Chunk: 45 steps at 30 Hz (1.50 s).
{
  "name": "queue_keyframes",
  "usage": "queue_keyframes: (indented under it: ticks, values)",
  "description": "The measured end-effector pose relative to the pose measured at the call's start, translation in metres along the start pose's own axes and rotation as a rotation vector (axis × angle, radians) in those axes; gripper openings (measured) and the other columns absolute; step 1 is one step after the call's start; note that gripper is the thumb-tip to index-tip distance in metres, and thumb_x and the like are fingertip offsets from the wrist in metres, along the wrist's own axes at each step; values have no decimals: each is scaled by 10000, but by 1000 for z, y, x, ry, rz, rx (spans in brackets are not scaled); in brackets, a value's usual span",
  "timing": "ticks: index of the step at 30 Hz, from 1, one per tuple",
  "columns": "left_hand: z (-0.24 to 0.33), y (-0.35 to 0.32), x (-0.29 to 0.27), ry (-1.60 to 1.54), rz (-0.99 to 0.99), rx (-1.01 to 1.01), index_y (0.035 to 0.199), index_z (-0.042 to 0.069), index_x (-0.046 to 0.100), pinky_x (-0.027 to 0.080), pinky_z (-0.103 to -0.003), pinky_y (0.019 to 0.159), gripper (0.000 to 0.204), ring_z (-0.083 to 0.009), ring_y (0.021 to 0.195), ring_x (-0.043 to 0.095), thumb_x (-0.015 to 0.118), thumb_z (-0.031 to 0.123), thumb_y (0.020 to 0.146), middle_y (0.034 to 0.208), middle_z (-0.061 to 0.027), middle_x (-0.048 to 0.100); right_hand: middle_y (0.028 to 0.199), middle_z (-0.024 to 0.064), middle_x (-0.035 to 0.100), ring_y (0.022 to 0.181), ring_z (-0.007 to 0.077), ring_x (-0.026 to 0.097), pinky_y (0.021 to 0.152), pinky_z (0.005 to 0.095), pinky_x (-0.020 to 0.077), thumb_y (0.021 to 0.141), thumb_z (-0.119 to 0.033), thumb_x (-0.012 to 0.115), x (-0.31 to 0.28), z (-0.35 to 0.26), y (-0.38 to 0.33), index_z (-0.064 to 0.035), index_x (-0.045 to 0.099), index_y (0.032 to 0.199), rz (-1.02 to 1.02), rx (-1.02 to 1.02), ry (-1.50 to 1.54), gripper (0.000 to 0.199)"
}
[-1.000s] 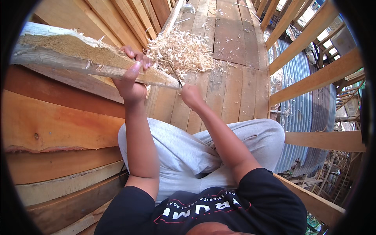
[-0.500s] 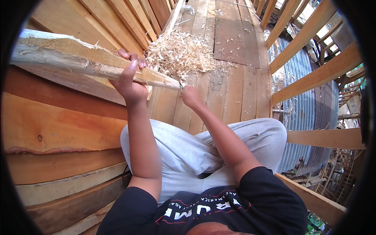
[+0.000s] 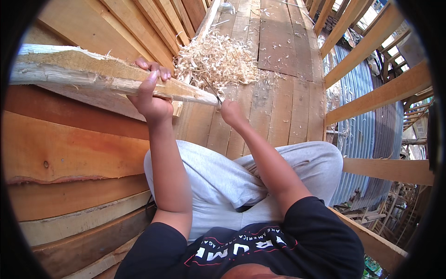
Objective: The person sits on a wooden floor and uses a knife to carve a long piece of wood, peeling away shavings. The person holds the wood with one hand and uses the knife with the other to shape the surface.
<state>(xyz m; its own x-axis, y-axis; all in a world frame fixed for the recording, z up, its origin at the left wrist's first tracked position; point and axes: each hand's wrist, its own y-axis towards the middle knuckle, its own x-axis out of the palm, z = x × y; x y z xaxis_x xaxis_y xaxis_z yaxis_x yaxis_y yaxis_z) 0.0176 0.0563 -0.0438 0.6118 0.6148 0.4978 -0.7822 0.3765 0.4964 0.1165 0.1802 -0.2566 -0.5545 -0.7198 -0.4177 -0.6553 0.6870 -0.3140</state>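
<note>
A long, pale, rough-hewn wooden pole (image 3: 79,72) runs from the upper left to a narrow pointed end in front of me. My left hand (image 3: 153,97) grips it from below, with the thumb on the near side and the fingers over the far side. At the tapered tip, my right hand (image 3: 232,113) is closed around a knife, whose handle the fist hides. The knife's thin dark blade (image 3: 215,92) lies across the pole close to its end. Beyond the tip is a heap of curled wood shavings (image 3: 223,56) on the floor.
Wooden boards (image 3: 74,144) line my left side. A plank floor (image 3: 278,107) with scattered shavings stretches ahead. On the right stand wooden railing slats (image 3: 381,95), with corrugated metal sheeting (image 3: 355,135) beyond them. My crossed legs (image 3: 297,160) are just below the pole.
My right hand has shifted slightly right at the pole's tip, and more of the knife blade shows. The pole's far-left end sits lower in view. My left hand keeps its grip.
</note>
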Motion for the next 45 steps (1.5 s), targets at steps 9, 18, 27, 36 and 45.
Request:
queue_keyframes:
  ticks: [9,18,27,36,45]
  values:
    - [6,-1,-15,-49,41,30,970,47,469,436,-334,654,282,-185,660,498,589,66,716,749,-87,466,949,413,591,956,515,603,902,523,450,928,-265,323,-11,-89,-57,157,620,937,-116,-40,-72,516]
    - [4,4,-10,-94,-15,17,995,44,470,444,-343,680,309,-182,672,498,604,56,717,762,-83,470,959,353,628,934,522,598,898,509,458,923,-254,335,1,-6,-1,125,639,932,-75,-81,-148,487]
    - [3,-6,-2,-92,-39,11,1012,30,476,442,-336,688,317,-183,700,499,608,48,724,798,-88,471,948,341,634,897,496,624,852,518,487,896,-177,377,2,-47,-16,105,634,897,-15,-10,-18,382]
    - [-1,-3,0,-121,-103,-23,1016,36,473,430,-365,703,329,-186,714,488,599,50,713,805,-84,460,976,356,625,930,502,617,913,518,458,915,-232,366,5,-5,-5,117,644,929,-29,-179,-308,446]
    - [1,1,-5,-110,-92,-48,1006,59,459,418,-356,719,332,-182,704,468,605,104,712,793,-81,453,970,349,634,976,452,631,858,500,494,896,-157,429,-4,39,24,97,648,967,-122,-181,-501,344]
